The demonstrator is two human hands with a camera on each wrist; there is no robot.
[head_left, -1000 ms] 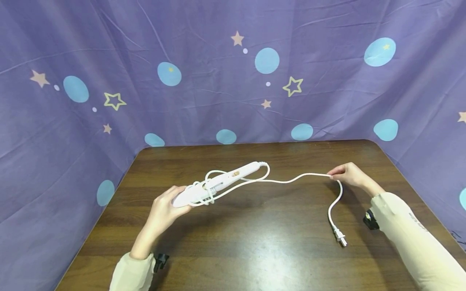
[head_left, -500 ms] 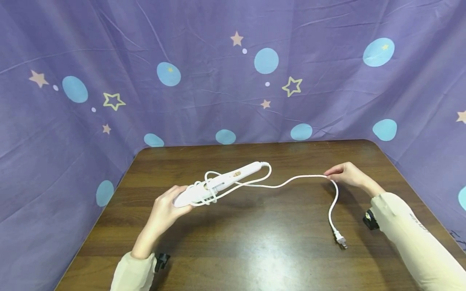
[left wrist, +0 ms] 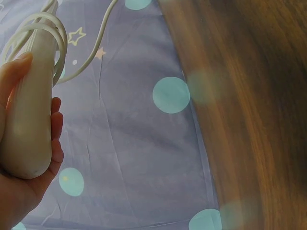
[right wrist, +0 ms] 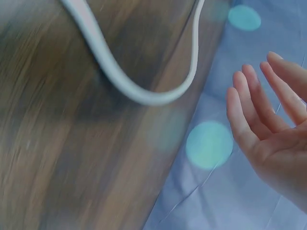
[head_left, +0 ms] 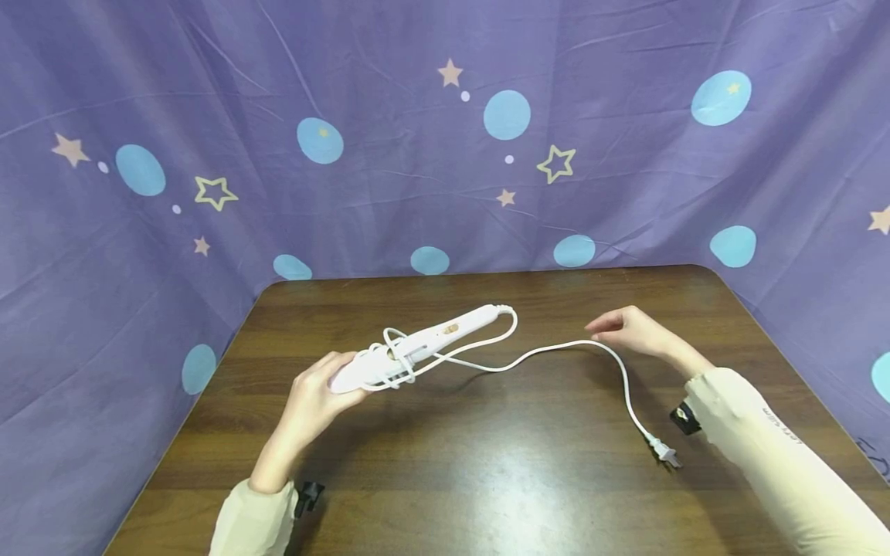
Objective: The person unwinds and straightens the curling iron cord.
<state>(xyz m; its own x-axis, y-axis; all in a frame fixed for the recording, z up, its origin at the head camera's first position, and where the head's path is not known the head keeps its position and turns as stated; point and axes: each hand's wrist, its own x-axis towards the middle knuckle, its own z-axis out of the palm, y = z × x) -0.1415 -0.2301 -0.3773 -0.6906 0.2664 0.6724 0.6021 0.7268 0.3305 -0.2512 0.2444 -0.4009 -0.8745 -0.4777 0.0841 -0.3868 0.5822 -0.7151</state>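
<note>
A white hair straightener (head_left: 431, 340) with a gold switch is held by my left hand (head_left: 316, 398) at its wide rounded end, its narrow end pointing up to the right. In the left wrist view, the thumb and fingers wrap round its smooth white body (left wrist: 31, 115). Loops of its white cord (head_left: 556, 347) wind about the middle. From there the cord runs right across the table and bends down to a two-pin plug (head_left: 666, 453). My right hand (head_left: 636, 330) hovers just above that bend. Its fingers (right wrist: 244, 105) are loosely extended and apart from the cord in the right wrist view.
The brown wooden table (head_left: 431, 479) lies under both hands. A purple curtain (head_left: 389, 193) with stars and blue dots hangs behind it and along both sides. Black wrist mounts (head_left: 308, 498) sit at the cuffs of the pale sleeves.
My right hand has let go of the cord and shifted left. The cord bend has slid left and dropped, and the plug has swung slightly right. My left hand stays nearly still with the hair straightener.
</note>
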